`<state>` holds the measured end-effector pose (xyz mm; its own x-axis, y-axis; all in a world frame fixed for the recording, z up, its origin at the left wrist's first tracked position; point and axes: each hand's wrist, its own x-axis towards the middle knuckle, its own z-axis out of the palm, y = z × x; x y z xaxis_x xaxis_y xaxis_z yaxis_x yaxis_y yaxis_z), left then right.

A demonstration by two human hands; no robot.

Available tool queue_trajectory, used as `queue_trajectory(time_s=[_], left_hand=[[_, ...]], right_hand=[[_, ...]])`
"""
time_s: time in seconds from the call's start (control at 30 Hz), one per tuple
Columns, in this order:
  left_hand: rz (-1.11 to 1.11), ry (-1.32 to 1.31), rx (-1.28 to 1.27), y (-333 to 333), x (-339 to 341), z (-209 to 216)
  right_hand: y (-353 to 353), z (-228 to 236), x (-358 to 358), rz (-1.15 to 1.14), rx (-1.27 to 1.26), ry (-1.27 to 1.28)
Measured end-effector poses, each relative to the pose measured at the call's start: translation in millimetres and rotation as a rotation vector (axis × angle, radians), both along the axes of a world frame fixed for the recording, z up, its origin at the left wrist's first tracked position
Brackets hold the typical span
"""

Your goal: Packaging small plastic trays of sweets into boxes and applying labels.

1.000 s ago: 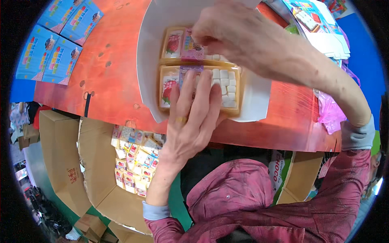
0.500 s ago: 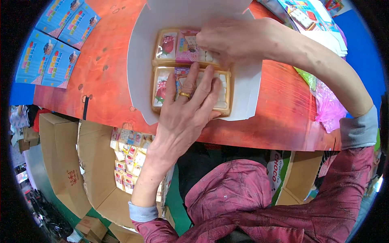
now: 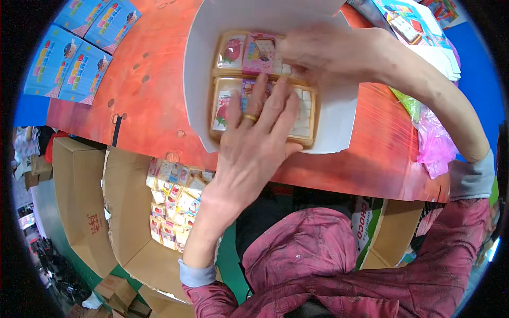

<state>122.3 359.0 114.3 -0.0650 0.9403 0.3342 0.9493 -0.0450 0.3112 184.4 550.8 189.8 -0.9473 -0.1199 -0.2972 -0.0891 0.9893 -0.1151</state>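
An unfolded white carton (image 3: pixel 342 119) lies open on the table, holding two golden plastic trays of small packaged sweets. Across the nearer tray (image 3: pixel 303 119), my left hand (image 3: pixel 253 146) rests with its fingers spread, a gold ring on one of them. Strawberry-printed and purple-pink wrappers and white pieces show around the fingers. Over the right end of the farther tray (image 3: pixel 231 51) is my right hand (image 3: pixel 328 53), blurred by motion. Its fingers are smeared, and whether anything is in them cannot be made out.
Several blue printed boxes (image 3: pixel 82 74) stand at the left of the red table (image 3: pixel 159 90). A cardboard box (image 3: pixel 124 199) below the edge holds many small sweet packs (image 3: pixel 172 204). Flat printed cartons (image 3: pixel 411 26) and a pink plastic bag (image 3: pixel 436 151) lie at the right.
The carton, trays and both hands sit slightly farther right and higher in the picture. My left hand stays on the nearer tray; my right hand remains blurred over the farther one.
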Motion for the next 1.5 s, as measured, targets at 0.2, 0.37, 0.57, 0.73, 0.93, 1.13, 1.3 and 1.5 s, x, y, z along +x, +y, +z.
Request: queue_trajectory(time_s=[0.2,0.37,0.57,0.73,0.93,1.13,1.3,1.5], left_hand=[[0.221,-0.212,0.433,-47,-18,37],[0.324,-1.253,0.527,-15,-72,-19],[0.378,-1.934,-0.270,-14,-72,-50],[0.291,-1.345,-0.155,-23,-40,-61],[0.293,-1.426,-0.144,-16,-50,-62],[0.306,-1.426,-0.051,-12,-53,-55],[0.327,-1.137,0.527,-3,-42,-15],[0.063,-0.124,0.491,-4,32,35]], right_hand=[[-15,7,52,-0.441,-0.208,0.528],[-32,-69,53,-0.992,-1.203,1.209],[-54,-108,41,-1.091,-1.702,0.816],[-35,-127,19,-0.930,-1.966,0.701],[-28,-136,18,-0.732,-2.224,0.677],[-34,-122,22,-0.802,-2.071,0.675],[-27,-107,39,-0.915,-1.736,0.713],[-20,-70,58,-0.878,-1.662,0.876]])
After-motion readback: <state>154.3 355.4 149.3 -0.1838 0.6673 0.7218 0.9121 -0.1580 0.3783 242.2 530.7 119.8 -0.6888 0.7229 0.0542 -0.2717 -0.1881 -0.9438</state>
